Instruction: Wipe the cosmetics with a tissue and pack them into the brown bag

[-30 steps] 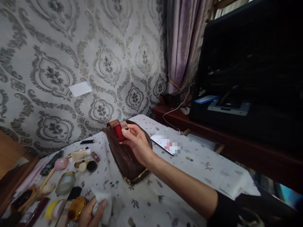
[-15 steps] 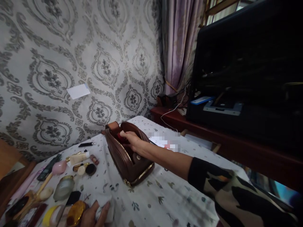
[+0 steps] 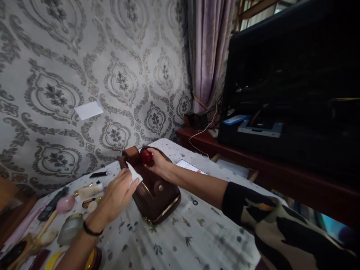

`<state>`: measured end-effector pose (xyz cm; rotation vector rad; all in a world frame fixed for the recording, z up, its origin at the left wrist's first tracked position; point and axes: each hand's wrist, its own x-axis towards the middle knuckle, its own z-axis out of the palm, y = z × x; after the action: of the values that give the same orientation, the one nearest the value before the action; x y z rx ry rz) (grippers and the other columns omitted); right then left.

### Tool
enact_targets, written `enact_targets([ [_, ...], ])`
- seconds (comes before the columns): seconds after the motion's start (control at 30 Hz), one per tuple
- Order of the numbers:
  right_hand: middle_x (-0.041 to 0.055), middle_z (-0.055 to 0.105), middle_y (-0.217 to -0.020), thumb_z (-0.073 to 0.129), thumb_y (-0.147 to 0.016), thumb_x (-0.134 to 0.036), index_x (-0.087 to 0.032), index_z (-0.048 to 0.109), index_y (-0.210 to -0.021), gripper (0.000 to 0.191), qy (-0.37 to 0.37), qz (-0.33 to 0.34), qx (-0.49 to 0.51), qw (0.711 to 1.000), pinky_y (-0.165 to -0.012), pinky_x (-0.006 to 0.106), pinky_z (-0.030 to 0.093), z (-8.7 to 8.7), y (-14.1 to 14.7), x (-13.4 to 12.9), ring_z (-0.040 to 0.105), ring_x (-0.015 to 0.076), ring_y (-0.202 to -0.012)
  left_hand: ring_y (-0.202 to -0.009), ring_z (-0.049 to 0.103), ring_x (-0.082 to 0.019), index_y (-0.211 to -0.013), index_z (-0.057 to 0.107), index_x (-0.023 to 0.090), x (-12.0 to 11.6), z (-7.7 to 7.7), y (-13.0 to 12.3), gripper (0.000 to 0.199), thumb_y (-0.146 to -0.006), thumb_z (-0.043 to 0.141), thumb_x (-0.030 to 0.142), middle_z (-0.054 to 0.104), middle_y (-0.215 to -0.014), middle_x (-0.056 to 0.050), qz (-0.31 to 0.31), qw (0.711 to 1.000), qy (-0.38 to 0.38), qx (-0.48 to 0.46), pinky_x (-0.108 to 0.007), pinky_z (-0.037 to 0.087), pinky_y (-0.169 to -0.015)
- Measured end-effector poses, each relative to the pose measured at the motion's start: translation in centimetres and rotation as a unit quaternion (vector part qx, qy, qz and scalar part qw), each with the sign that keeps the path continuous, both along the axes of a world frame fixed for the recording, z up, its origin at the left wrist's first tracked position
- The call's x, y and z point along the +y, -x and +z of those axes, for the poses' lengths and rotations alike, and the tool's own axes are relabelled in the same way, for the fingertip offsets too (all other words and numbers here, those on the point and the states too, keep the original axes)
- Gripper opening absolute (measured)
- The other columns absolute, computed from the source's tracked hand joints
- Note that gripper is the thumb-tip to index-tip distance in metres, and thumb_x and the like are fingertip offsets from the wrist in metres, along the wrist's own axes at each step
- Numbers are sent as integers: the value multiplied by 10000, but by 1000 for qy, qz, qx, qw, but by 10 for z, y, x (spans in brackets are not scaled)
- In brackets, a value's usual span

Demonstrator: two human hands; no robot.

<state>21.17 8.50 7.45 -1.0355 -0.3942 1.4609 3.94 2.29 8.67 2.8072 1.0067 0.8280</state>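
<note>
A brown leather bag [image 3: 164, 200] with gold zips lies unzipped on the patterned white cloth [image 3: 180, 236]. At the bag's mouth, my right hand [image 3: 159, 164] grips a shiny red rounded container [image 3: 146, 156], whose exact kind I cannot make out. My left hand [image 3: 116, 195], wearing a dark wristband, pinches a crumpled white tissue [image 3: 134, 175] beside the bag's left edge. Much of the bag's inside is hidden behind the hands and in shadow.
Several cosmetics lie at the left, among them a cream tube [image 3: 89, 191], a frosted jar [image 3: 69, 228] and a pink sponge-like piece [image 3: 65, 203]. A black pen [image 3: 99, 174] lies near the wall. A phone [image 3: 191, 166] rests right of the bag, before a large dark screen [image 3: 281, 86].
My left hand has risen from among the cosmetics to the bag, carrying the white tissue. My right hand has lifted the red container from inside the bag to its opening.
</note>
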Motion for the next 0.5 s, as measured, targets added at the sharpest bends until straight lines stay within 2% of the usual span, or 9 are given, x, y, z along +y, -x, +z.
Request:
enact_targets([
  [0.17, -17, 589, -772, 555, -939, -386, -196, 580, -887, 199, 5, 9, -24, 1000, -554, 217, 489, -2, 0, 12, 551, 109, -647, -1030, 611, -231, -1026, 616, 194, -10, -15, 16, 309, -991, 362, 367, 666, -1037, -99, 0, 995, 42, -93, -350, 472, -935],
  [0.33, 75, 633, -1138, 608, -943, -337, -156, 597, -1176, 296, -3, 58, -98, 994, -778, 372, 567, -4, 12, 26, 645, 190, -929, -1078, 621, -249, -1077, 641, 185, -9, -29, 13, 393, -977, 362, 443, 688, -1107, -112, 34, 982, 81, -169, -355, 460, -978],
  [0.5, 93, 607, -1247, 601, -949, -335, -173, 588, -1231, 325, -40, 83, -151, 984, -878, 437, 550, -10, 27, 38, 630, 229, -1050, -1126, 596, -262, -1070, 660, 183, -6, -45, 10, 438, -975, 372, 498, 688, -1130, -107, 53, 968, 102, -222, -373, 400, -1042],
])
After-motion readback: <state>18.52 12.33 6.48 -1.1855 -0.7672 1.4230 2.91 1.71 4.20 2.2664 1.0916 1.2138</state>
